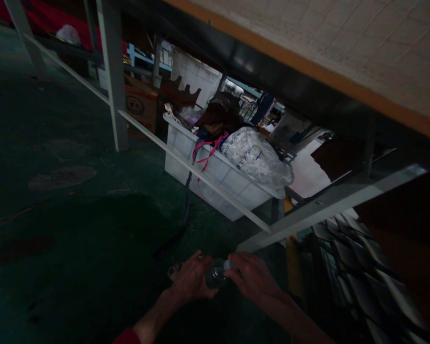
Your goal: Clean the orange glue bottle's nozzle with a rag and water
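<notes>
Low over the dark green floor [64, 229], my two hands meet around a small clear container [217, 273], which looks like a bottle or jar. My left hand [192, 279] curls round its left side. My right hand [251, 277] grips its right end, fingers pinched on what may be a cap. The light is dim and the object's details are hard to make out.
A white plastic crate [215, 174] full of cloth, pink straps and a clear bag of white items [255, 157] sits under a metal-framed table [308, 62]. A dark strap trails from it onto the floor. A stack of dark flat pieces [361, 267] lies at right. Cardboard boxes [140, 102] stand behind.
</notes>
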### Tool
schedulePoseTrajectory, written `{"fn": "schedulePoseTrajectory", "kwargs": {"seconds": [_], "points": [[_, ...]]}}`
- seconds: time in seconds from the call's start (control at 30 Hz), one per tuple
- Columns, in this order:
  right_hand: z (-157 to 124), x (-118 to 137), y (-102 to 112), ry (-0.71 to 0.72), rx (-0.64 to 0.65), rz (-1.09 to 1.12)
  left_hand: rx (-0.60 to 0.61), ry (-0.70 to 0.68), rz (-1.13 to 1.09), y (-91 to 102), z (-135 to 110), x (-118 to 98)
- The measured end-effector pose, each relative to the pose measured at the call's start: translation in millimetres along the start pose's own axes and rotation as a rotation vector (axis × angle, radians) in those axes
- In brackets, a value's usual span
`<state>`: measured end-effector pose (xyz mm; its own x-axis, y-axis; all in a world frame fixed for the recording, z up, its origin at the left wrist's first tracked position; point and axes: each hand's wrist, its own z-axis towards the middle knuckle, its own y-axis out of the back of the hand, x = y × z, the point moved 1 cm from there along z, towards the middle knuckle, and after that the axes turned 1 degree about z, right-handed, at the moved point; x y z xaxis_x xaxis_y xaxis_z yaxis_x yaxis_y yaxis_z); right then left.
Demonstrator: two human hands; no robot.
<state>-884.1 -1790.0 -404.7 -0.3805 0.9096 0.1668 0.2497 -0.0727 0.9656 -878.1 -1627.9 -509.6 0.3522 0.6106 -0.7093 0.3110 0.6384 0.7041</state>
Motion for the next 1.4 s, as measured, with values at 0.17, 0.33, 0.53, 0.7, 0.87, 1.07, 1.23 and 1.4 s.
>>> {"fn": "schedulePoseTrajectory", "kwargs": {"seconds": [0.17, 0.33, 0.53, 0.7, 0.87, 1.07, 1.23, 1.4], "points": [[-3, -3, -5, 0.109, 0.084, 0.06, 0.129, -0.04, -0.123, -8.2, -2, 10], [-6, -5, 2, 0.15, 0.108, 0.076, 0.113, -0.067, -0.118, -7.4, -2, 5], [-2, -4, -2, -0.03, 0.053, 0.166, -0.032, 0.005, -0.04, -11.9, -2, -2], [1, -4, -9, -0.105, 0.049, 0.245, -0.011, 0.062, -0.064, -10.2, -3, 1], [-7, 0, -4, 0.023, 0.08, 0.243, 0.222, -0.104, -0.234, -6.3, -4, 4], [0, 2, -11, -0.195, -0.078, 0.226, 0.042, 0.046, -0.132, -20.1, -1, -8], [29, -5, -29, -0.313, -0.157, 0.242, -0.107, 0.208, -0.003, -18.2, 2, -11], [45, 0, -50, -0.33, -0.155, 0.206, -0.104, 0.282, 0.005, -24.7, -2, 1]]}}
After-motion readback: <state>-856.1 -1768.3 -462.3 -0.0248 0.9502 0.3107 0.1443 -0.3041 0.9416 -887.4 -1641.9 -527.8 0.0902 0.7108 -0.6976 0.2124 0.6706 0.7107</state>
